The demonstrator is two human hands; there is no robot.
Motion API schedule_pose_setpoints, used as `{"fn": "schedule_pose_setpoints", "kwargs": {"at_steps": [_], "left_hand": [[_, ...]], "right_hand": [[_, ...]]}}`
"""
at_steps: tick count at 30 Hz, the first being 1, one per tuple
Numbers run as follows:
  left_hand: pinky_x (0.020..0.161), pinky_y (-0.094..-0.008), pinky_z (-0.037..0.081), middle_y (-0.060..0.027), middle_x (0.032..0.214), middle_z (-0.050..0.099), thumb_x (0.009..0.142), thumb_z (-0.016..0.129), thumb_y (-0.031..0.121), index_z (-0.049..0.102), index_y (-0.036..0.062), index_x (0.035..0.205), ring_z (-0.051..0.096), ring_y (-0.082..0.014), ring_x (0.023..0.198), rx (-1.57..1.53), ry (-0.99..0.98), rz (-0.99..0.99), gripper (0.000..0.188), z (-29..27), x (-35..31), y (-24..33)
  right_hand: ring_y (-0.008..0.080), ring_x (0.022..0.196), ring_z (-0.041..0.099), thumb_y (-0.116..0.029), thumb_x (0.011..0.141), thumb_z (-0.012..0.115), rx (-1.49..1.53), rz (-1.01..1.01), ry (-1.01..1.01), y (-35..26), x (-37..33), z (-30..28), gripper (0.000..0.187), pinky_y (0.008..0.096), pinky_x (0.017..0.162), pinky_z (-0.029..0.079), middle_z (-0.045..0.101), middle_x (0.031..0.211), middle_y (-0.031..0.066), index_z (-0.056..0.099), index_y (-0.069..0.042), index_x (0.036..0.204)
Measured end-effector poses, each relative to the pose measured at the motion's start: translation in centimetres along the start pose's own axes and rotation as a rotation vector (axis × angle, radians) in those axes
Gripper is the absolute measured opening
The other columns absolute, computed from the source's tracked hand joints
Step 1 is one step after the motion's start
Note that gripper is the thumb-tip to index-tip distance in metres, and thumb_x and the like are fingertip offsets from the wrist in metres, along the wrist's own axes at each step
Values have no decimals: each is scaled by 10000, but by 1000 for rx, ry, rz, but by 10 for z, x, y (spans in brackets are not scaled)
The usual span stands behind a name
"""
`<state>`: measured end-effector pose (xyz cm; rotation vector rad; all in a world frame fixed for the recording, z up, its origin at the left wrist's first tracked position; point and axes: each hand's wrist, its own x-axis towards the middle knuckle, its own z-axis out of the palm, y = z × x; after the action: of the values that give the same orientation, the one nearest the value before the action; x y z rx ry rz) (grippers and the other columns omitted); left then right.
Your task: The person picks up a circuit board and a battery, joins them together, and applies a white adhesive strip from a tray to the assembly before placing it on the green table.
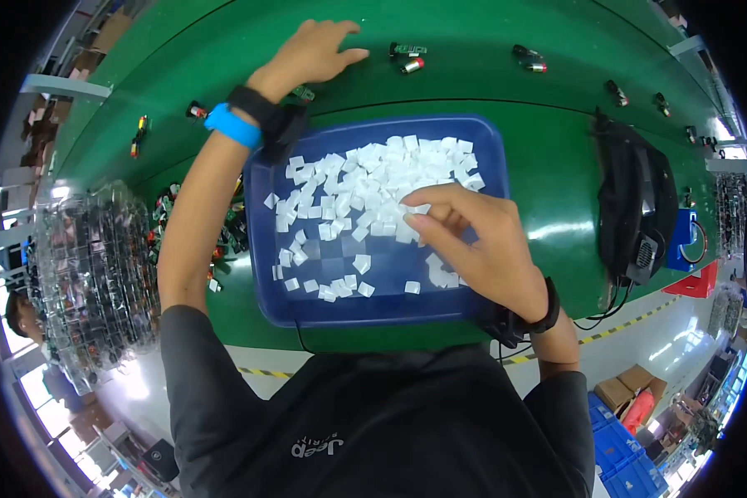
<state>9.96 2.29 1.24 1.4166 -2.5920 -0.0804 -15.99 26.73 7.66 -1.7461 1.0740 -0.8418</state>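
My left hand reaches over the green surface at the far side, thumb and fingers spread with nothing between them. Just right of it lie a small dark-and-green part and a red-ended metal cylinder. Another small green part shows beside my left wrist. Over a blue tray, my right hand pinches a small white square piece between thumb and forefinger. Many loose white square pieces are heaped in the tray, thickest toward its far side.
More small parts lie spaced along the green surface. A pile of parts sits left of the tray, partly behind my left arm. Stacked clear plastic trays stand further left. A black bag with cables lies at right.
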Motion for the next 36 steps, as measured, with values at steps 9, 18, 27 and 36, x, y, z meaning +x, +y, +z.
{"fn": "schedule_pose_setpoints", "kwargs": {"at_steps": [9,18,27,36], "left_hand": [[792,-307,536,-109,982,710,906,744,191,616,20,1109,682,-205,845,-567,-113,67,295,-7,24,56],[714,-269,565,-87,940,710,926,738,179,649,-37,1104,671,-122,801,-1309,-138,-149,293,-83,-86,145],[666,-263,587,-63,946,691,1010,636,225,647,-29,1117,655,-96,787,-1544,-174,-269,275,-71,-114,148],[553,-378,483,-143,747,616,1071,481,309,583,3,937,607,-305,630,-784,206,-154,349,-61,-123,175]], "right_hand": [[81,659,652,-59,914,712,-53,-3,102,17,3,-11,207,209,562,485,678,751,30,693,-34,1119],[64,668,599,-95,955,681,183,108,372,17,14,-17,175,200,515,482,666,869,57,619,-2,1089],[64,608,598,-99,989,637,477,246,104,9,11,-14,134,205,470,479,662,807,72,627,22,1044],[73,601,606,-76,976,649,376,173,144,9,9,-9,124,206,480,493,657,769,68,666,39,1019]]}}
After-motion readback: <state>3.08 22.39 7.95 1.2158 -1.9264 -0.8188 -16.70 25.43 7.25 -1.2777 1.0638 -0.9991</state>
